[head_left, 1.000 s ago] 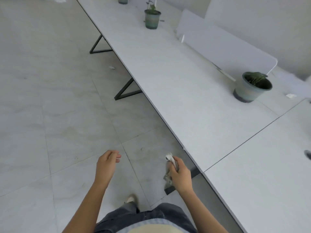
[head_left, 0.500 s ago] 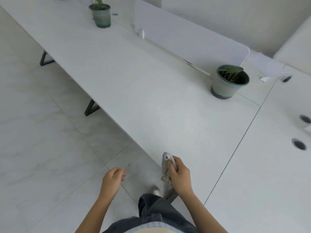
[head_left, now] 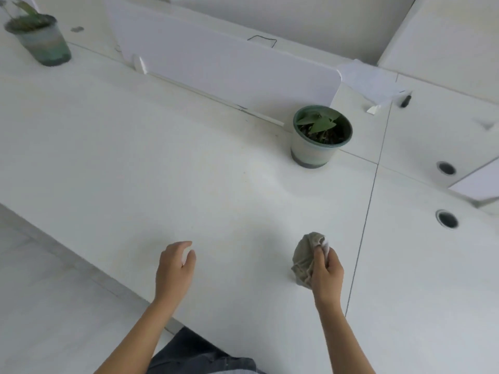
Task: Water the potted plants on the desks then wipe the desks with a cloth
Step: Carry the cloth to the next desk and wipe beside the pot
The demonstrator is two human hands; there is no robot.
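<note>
A crumpled grey cloth point(head_left: 306, 256) is bunched in my right hand point(head_left: 326, 272), held just over the white desk point(head_left: 162, 157) near its front edge. My left hand point(head_left: 174, 268) hovers over the desk to the left, fingers loosely curled and holding nothing. A potted plant point(head_left: 320, 136) with green leaves in a pale pot stands at the back of the desk, beside a white divider panel point(head_left: 229, 68). A second potted plant point(head_left: 40, 39) stands at the far left.
A neighbouring desk point(head_left: 421, 279) joins on the right along a thin seam, with two round cable holes point(head_left: 447, 220). A sheet of paper point(head_left: 370, 82) and a small dark object point(head_left: 405, 101) lie behind the divider. Pale tiled floor point(head_left: 40, 306) lies to the left.
I have stepped up to the desk. Both hands moved from over the floor to over the desktop, the right still holding the cloth. The nearer pot is now closer and more central.
</note>
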